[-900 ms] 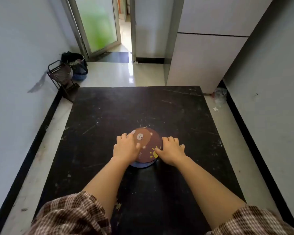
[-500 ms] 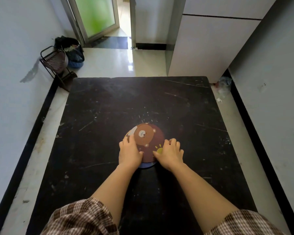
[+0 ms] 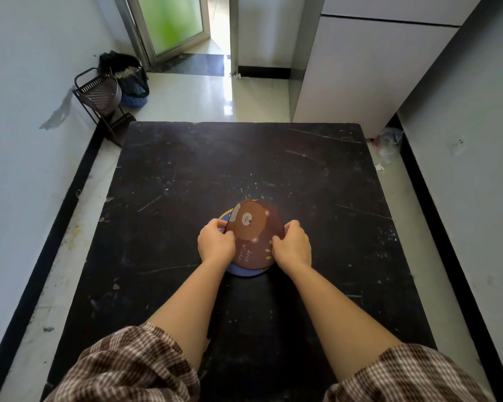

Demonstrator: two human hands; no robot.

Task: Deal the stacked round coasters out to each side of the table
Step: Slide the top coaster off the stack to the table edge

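Two hands now pinch the brown bear coaster (image 3: 254,236) at the frame's centre: the left hand (image 3: 215,242) curls its fingers (image 3: 212,226) round the left rim, the right hand (image 3: 292,245) grips the right rim. A second ago both lay flat on top. The coaster tilts off the blue coaster (image 3: 244,271) beneath, on the black table (image 3: 186,175); dealing looks about to begin.

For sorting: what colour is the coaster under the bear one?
Blue coaster, seen in the head view.
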